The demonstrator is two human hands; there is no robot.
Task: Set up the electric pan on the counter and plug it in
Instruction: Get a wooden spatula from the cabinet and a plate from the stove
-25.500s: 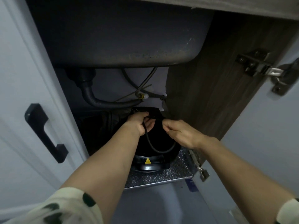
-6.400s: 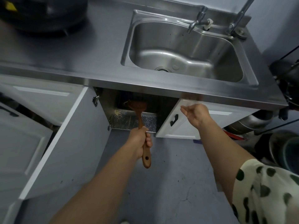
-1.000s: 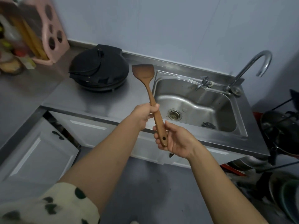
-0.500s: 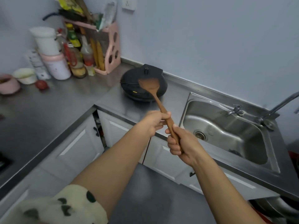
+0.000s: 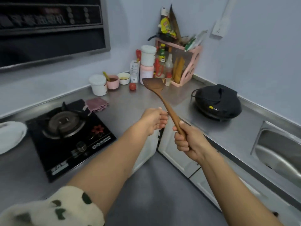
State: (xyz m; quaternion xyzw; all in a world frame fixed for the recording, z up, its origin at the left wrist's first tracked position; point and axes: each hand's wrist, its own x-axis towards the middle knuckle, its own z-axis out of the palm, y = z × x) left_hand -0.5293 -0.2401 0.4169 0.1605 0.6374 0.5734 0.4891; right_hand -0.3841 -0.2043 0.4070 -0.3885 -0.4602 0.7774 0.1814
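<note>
Electric pan (image 5: 217, 101) on counter (image 5: 133, 103) beyond right hand (image 5: 187, 141) clamped on wooden spatula (image 5: 160, 97); left hand (image 5: 154, 119) open beside it.

Bare table (image 5: 130, 105) lies open between stove (image 5: 68, 132) and pan (image 5: 217, 101); jars (image 5: 147, 62) and rack (image 5: 180, 62) crowd the corner.
</note>
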